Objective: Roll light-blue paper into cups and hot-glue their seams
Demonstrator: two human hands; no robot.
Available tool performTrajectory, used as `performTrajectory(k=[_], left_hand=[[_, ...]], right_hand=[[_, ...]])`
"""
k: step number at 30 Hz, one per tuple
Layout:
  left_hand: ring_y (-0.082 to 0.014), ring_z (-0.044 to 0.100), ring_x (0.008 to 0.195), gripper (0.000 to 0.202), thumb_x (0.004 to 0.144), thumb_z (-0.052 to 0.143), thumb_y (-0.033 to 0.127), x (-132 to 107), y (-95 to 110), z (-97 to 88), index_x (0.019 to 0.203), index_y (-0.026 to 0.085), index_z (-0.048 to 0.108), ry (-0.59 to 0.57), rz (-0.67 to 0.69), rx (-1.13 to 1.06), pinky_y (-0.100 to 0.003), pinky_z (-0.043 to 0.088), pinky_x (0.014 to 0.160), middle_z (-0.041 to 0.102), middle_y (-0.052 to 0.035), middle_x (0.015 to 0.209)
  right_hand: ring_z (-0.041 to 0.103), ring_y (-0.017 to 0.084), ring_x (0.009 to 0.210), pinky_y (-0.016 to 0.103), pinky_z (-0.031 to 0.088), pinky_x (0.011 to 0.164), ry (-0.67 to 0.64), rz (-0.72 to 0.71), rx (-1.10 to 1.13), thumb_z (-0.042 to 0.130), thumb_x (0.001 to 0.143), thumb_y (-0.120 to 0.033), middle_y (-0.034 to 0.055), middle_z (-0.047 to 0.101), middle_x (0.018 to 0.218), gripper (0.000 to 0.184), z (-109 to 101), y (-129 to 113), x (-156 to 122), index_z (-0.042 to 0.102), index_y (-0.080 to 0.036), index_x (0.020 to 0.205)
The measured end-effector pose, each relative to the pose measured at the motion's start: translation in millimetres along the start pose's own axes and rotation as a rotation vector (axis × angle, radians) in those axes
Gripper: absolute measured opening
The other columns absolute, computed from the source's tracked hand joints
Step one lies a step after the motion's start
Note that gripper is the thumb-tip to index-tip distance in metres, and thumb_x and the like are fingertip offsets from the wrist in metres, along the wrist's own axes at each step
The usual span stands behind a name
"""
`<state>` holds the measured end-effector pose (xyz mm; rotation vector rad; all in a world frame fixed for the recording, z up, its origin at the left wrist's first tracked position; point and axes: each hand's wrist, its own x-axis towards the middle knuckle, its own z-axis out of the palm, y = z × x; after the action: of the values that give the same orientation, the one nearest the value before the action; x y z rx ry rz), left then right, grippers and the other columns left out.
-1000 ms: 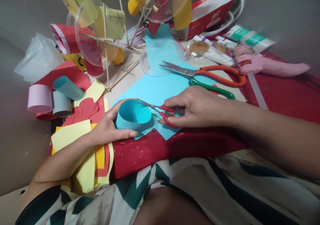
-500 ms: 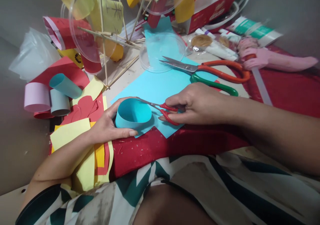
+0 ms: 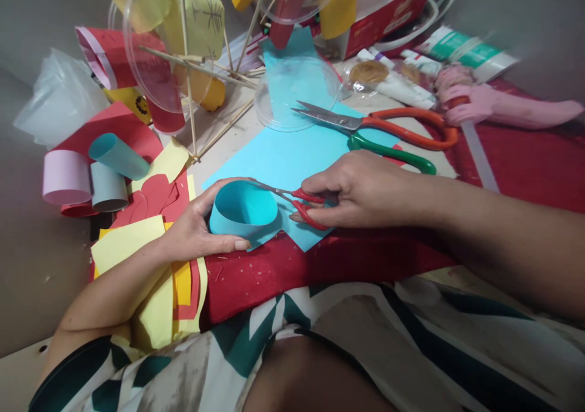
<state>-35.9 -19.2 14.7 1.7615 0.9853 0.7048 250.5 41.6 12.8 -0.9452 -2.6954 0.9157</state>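
Observation:
My left hand [image 3: 205, 220] is wrapped around a blue paper tube [image 3: 244, 223], thumb along its near side and fingers behind it. The tube's open top faces up, its rim an oval. In my right hand [image 3: 351, 189] is a small pair of scissors with red handles [image 3: 311, 208]. Their blades reach left to the tube's far rim; whether they touch it I cannot tell. Beneath both hands lies a sheet of blue paper [image 3: 269, 153] with a notched near edge.
Big scissors with orange and green handles [image 3: 406, 119] lie beyond my right hand. A pink glue gun [image 3: 507, 104] rests at the right. Paper rolls [image 3: 67, 177] and coloured sheets [image 3: 132, 247] are on the left. Behind stand wooden sticks [image 3: 189, 95] with clear plastic lids [image 3: 297, 92] nearby.
Almost nothing differs. Both hands keep their hold on the paper tube and the small scissors, and the view has shifted very slightly.

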Motion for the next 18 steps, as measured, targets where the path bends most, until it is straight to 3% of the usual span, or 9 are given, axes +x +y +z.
performTrajectory(k=[18], left_hand=[[-0.0360,0.061,0.130,0.084,0.065,0.094,0.031,2.6,-0.7,-1.7,0.141,0.025,0.060,-0.049,-0.008,-0.059,-0.047,0.052,0.110,0.062,-0.0140,0.145]], right_hand=[[0.024,0.013,0.051,0.035,0.020,0.056,0.060,-0.048,-0.003,0.058,0.087,-0.045,-0.0037,0.035,0.049,0.038,8.4,6.9,0.7,0.050,-0.023,0.058]])
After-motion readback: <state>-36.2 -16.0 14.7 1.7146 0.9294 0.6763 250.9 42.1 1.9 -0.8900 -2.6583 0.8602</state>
